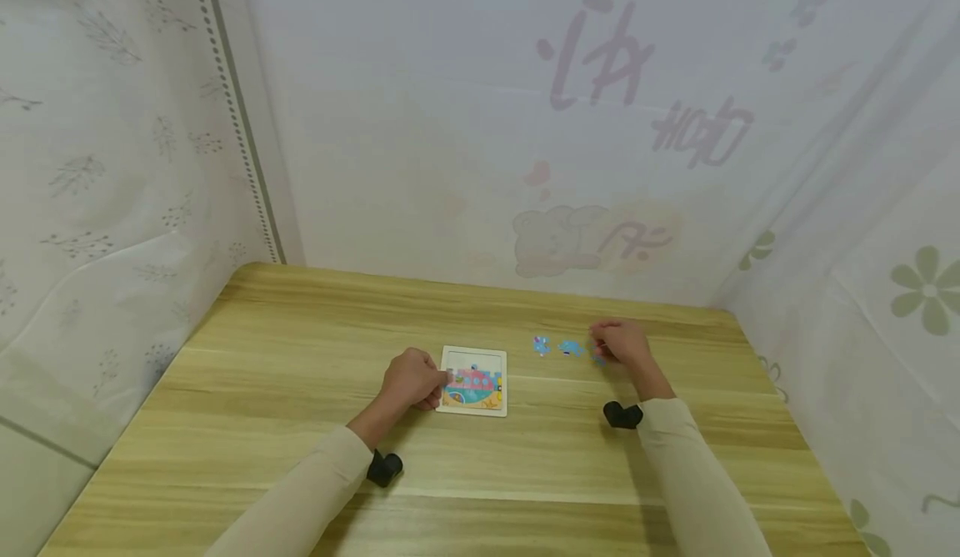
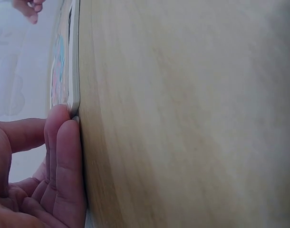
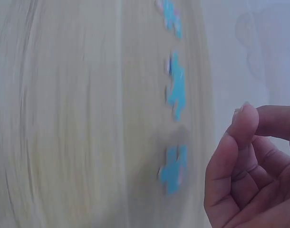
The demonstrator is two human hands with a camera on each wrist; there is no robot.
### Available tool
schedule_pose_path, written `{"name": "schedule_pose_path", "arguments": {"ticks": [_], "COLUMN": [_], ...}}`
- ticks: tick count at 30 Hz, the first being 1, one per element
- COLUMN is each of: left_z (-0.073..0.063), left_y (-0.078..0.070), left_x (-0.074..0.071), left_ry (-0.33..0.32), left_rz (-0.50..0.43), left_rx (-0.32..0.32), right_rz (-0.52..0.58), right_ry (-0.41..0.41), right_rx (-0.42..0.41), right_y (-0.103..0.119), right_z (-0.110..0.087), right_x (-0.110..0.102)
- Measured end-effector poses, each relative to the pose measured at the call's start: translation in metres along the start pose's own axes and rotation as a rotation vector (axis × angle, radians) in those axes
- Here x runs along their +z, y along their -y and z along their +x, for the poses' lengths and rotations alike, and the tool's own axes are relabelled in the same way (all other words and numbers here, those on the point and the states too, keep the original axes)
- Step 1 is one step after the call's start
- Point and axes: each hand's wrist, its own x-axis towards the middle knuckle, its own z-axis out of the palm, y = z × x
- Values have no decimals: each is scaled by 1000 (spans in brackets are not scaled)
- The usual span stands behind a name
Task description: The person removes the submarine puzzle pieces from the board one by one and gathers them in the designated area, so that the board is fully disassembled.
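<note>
A square jigsaw puzzle board point(image 1: 474, 413) with a pale frame lies on the table. Assembled pieces in its lower part form a pink and teal submarine picture; its upper part shows bare backing. My left hand point(image 1: 414, 379) grips the board's left edge, its curled fingertips point(image 2: 59, 123) against the frame. Over the right end of a row of loose blue puzzle pieces hovers my right hand point(image 1: 621, 342), fingers loosely bent. No piece shows between its fingers point(image 3: 245, 123). The nearest puzzle piece point(image 3: 172, 171) lies on the wood below that hand.
Two more loose pieces, a middle one point(image 1: 570, 347) and a left one point(image 1: 541, 345), lie between the board and my right hand. A wood-grain table point(image 1: 300, 332) carries everything. Printed white cloth point(image 1: 420, 123) hangs behind and beside it. Black wrist mounts point(image 1: 622, 415) sit at both cuffs.
</note>
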Motion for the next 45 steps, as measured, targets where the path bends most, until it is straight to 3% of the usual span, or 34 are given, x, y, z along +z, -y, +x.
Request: {"name": "schedule_pose_path", "arguments": {"ticks": [11,24,45], "left_z": [3,5,5], "left_y": [5,7,5], "left_x": [0,-1,-1], "left_ry": [-2,10,15], "left_rz": [-42,-74,-88], "left_rx": [-4,-18,-32], "right_rz": [13,9,-52], "right_ry": [70,244,452], "right_rx": [-59,-94,-156], "right_y": [24,42,48], "right_z": [-9,-24,-45], "right_x": [39,87,144]}}
